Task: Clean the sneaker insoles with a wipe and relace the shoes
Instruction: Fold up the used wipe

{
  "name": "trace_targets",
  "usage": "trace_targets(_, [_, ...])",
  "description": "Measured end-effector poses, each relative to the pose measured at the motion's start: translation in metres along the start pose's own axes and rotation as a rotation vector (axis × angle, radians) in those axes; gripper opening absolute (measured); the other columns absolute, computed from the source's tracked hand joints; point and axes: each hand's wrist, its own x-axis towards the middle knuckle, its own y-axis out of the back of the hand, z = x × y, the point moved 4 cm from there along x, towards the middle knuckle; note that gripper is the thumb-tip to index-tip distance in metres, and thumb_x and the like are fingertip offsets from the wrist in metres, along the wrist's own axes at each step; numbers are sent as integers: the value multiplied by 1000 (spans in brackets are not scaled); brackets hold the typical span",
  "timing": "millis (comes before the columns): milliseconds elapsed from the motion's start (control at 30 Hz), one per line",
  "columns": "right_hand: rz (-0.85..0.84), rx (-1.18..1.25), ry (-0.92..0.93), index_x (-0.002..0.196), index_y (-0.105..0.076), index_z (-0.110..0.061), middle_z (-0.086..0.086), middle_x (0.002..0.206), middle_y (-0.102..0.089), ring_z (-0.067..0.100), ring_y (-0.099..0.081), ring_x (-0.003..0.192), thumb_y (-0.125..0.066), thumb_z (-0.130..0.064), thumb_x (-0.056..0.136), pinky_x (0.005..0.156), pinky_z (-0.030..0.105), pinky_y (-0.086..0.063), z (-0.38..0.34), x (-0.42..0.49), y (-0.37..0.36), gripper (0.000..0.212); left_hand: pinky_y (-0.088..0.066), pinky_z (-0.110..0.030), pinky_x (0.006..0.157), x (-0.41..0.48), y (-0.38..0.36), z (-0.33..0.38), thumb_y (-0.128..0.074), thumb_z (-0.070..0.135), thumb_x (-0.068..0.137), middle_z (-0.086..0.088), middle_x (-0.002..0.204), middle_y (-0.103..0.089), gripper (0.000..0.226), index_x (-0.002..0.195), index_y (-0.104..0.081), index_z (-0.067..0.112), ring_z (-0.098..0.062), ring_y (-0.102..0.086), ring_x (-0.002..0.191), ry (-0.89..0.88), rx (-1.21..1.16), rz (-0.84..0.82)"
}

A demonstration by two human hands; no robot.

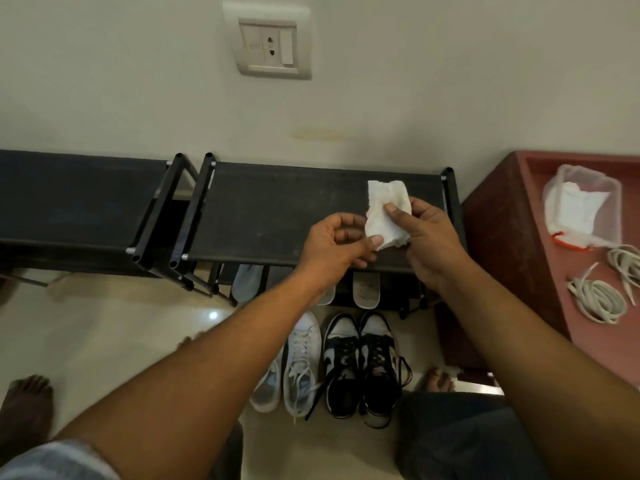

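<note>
A crumpled white wipe hangs above the black shoe rack's top shelf. My right hand pinches the wipe's right side with thumb on its front. My left hand pinches its lower left corner. On the floor below stand a pair of white sneakers with laces in, and beside them a pair of black-and-white sneakers with loose black laces. Two pale insoles lean on the rack's lower shelf, partly hidden by my arms.
A second black rack stands to the left. On a reddish-brown table at right sit a clear plastic tub of wipes and coiled white laces. My bare feet rest on the pale tiled floor.
</note>
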Motion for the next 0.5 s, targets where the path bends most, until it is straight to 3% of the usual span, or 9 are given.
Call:
trace_targets(167, [194, 94, 65, 120, -71, -5, 8, 102, -78, 19, -74, 87, -69, -15, 98, 76, 33, -57, -34, 1, 71, 24, -57, -31, 65, 1, -31, -16, -85, 14, 89, -4, 91, -80, 31, 117, -70, 12, -22, -76, 80, 33, 85, -76])
trace_targets(333, [339, 181, 123, 113, -69, -8, 5, 99, -78, 15, -76, 80, -64, -8, 100, 59, 22, -57, -83, -7, 141, 14, -54, -25, 58, 15, -41, -30, -85, 19, 91, -4, 89, -77, 25, 112, -73, 14, -21, -76, 80, 62, 115, -30])
trace_targets(400, [409, 100, 143, 110, -69, -8, 6, 93, -77, 16, -72, 71, -66, -9, 100, 47, 18, -47, -102, -6, 175, 10, -54, -25, 58, 19, -45, -36, -84, 20, 92, -9, 94, -77, 22, 110, -74, 16, -21, -76, 79, 67, 118, -13])
trace_targets(467, [500, 6, 114, 97, -68, -14, 1, 81, -76, 12, -69, 62, -69, -11, 99, 46, 18, -40, -114, -3, 208, 3, -53, -26, 58, 21, -48, -42, -83, 21, 92, -9, 95, -77, 20, 110, -74, 16, -20, -76, 79, 69, 128, -12])
trace_targets(500, [557, -30, 98, 91, -67, -16, -2, 74, -74, 9, -66, 56, -69, -11, 98, 46, 18, -40, -118, 0, 225, 9, -53, -26, 59, 22, -49, -44, -83, 20, 92, -9, 95, -77, 20, 109, -74, 16, -20, -76, 79, 69, 135, -19])
